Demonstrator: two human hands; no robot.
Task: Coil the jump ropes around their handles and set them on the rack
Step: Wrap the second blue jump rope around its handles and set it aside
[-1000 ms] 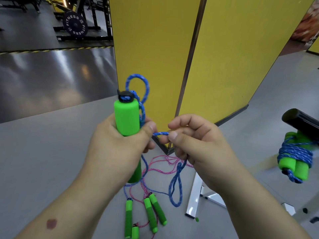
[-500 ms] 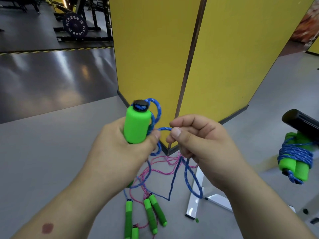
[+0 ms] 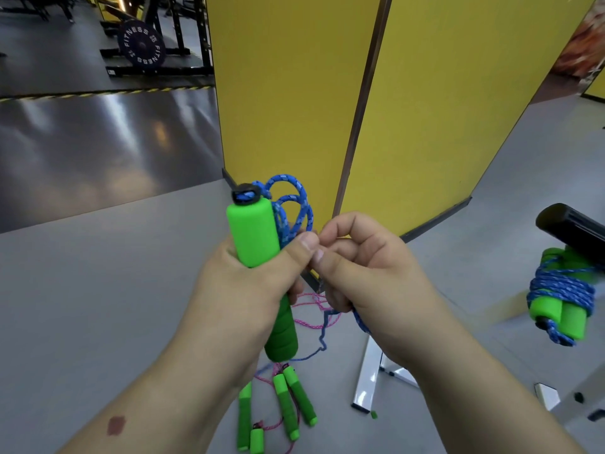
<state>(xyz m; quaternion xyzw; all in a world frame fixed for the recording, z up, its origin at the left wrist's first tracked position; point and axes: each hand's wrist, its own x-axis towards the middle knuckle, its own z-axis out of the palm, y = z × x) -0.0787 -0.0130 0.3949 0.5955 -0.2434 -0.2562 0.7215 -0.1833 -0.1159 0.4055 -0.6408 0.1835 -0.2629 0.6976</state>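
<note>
While the left hand (image 3: 242, 290) is gripping the green handles (image 3: 253, 237) upright, the right hand (image 3: 366, 276) is pinching the blue rope (image 3: 294, 204) just beside them, to their right. The rope is looping above the thumbs and apparently trailing down beneath the right palm, so the nearer right hand is placed to wind across the handles' long axis.

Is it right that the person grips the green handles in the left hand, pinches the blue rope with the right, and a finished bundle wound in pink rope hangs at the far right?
Not quite. In the head view the finished bundle is wound in blue rope, not pink. The rest holds: the left hand grips the green handles, and the right hand pinches the blue rope.
</note>
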